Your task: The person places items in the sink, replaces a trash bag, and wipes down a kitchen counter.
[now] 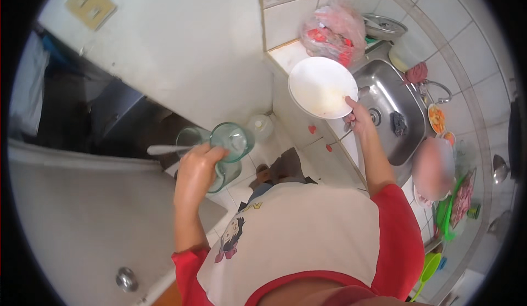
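One smooth, round plate (320,85) sits in the right grip (358,116).

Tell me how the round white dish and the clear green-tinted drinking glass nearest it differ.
The round white dish is opaque; the clear green-tinted drinking glass is see-through. The dish is broad and shallow, the glass narrower and deeper. The dish is in the right grip, the glass in the left grip. Both have round rims and are hand-held.

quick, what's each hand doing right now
Left hand: closed, holding clear greenish glasses.
Right hand: closed on the rim of a white dish.
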Demonstrator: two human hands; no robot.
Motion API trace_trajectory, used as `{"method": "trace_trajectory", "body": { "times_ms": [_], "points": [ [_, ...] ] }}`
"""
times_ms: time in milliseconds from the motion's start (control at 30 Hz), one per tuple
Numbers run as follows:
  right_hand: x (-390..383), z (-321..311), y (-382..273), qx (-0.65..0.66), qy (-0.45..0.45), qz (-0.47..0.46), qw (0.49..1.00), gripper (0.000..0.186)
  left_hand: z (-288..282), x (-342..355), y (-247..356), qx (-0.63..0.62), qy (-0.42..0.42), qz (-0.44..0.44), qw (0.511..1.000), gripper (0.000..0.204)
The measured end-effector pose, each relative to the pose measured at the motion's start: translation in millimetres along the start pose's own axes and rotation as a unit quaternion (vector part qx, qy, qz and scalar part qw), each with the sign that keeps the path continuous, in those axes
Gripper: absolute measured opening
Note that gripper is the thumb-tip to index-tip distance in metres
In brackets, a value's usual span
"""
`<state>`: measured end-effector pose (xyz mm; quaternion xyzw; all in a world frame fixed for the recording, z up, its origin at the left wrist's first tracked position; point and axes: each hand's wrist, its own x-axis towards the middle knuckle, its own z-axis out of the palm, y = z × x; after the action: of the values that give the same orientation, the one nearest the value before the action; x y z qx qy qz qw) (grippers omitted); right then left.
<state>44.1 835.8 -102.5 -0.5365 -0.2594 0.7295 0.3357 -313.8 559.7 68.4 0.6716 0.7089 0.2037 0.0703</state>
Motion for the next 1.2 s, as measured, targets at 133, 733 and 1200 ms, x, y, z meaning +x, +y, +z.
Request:
{"method": "trace_trajectory", "body": {
  "times_ms": [133,733,1200],
  "points": [
    [1,4,-14,-0.032,0.05,-0.019,0.998,0.02,12,100,6,-0.014,-0.05,0.139,0.989,0.032],
    [39,-1,-69,-0.517,0.192,-0.42,0.721,0.035,199,299,99,-0.013,-0.151,0.344,0.927,0.026],
    [80,-5,-125,-0.567,-0.171,-0.378,0.711,0.027,201,282,120,0.102,-0.106,0.346,0.927,0.034]
  ]
}}
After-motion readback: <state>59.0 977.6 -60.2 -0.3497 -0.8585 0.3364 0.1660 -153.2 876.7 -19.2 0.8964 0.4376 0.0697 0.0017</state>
